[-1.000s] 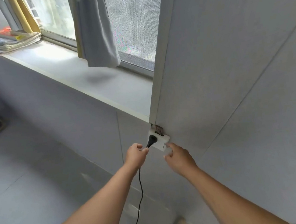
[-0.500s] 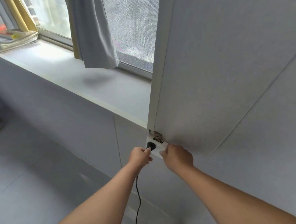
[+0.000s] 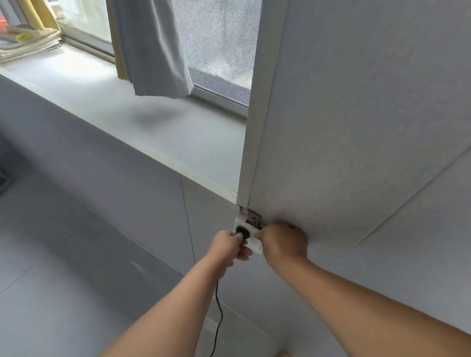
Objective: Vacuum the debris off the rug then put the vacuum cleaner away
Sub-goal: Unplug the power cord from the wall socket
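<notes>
Held the black plug point(image 3: 241, 231) in the left hand point(image 3: 230, 248), thumb and fingers clamped round it, right at the white socket point(image 3: 249, 242) on the wall corner just under the windowsill point(image 3: 141, 121). Set the right hand point(image 3: 284, 241) against the socket's right edge, fingers curled together and blurred; could not tell whether gripping or only pressing. Trailed the thin black cord point(image 3: 217, 311) down from the plug past the left forearm. Farther back, a grey curtain point(image 3: 153, 41) above the sill, a stack of papers point(image 3: 10, 42) at its far end.
</notes>
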Tool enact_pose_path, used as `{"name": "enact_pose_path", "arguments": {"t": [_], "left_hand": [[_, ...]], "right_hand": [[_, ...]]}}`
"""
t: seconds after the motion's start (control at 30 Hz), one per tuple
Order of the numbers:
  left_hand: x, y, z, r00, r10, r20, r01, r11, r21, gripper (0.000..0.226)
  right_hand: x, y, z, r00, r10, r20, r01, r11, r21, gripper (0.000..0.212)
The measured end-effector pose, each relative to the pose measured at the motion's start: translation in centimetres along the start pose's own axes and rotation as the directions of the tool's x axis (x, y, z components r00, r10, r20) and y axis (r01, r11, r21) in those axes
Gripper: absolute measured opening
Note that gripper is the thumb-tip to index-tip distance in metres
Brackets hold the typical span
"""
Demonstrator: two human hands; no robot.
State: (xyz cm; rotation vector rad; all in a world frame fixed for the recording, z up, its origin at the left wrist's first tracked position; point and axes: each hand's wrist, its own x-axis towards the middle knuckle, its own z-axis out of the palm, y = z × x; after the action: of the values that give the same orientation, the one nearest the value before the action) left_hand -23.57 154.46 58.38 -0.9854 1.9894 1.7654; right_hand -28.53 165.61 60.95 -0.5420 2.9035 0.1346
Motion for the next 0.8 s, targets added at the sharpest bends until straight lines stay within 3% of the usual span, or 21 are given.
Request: {"name": "enact_pose_path", "arguments": {"t": [0.23, 0.43, 0.57, 0.63, 0.8], "left_hand": [[-0.3, -0.2, 0.2, 0.999, 0.017, -0.049, -0.015, 0.999, 0.032, 0.03], [0.0, -0.3, 0.3, 0.999, 0.004, -0.053, -0.006, 0.999, -0.046, 0.027], [-0.8, -5.3, -0.6, 0.992, -0.078, -0.103, 0.086, 0.993, 0.078, 0.033], [-1.8, -7.7, -1.5, 0.986, -0.108, -0.13, 0.112, 0.993, 0.027, 0.032], [-3.0, -6.5, -2.5, 0.99, 0.027, -0.141, -0.042, 0.994, -0.104, 0.025]], "right_hand": [[0.3, -0.4, -0.9, 0.999, -0.032, 0.027, 0.033, 0.998, -0.051, 0.029], [0.0, -0.5, -1.2, 0.998, -0.052, 0.028, 0.054, 0.994, -0.099, 0.026], [-0.2, -0.6, -1.0, 0.997, -0.064, 0.032, 0.068, 0.989, -0.129, 0.024], [-0.4, -0.7, -0.8, 0.997, -0.071, 0.031, 0.074, 0.988, -0.134, 0.025], [-0.6, -0.8, -2.1, 0.992, -0.017, 0.123, 0.026, 0.997, -0.077, 0.03]]}}
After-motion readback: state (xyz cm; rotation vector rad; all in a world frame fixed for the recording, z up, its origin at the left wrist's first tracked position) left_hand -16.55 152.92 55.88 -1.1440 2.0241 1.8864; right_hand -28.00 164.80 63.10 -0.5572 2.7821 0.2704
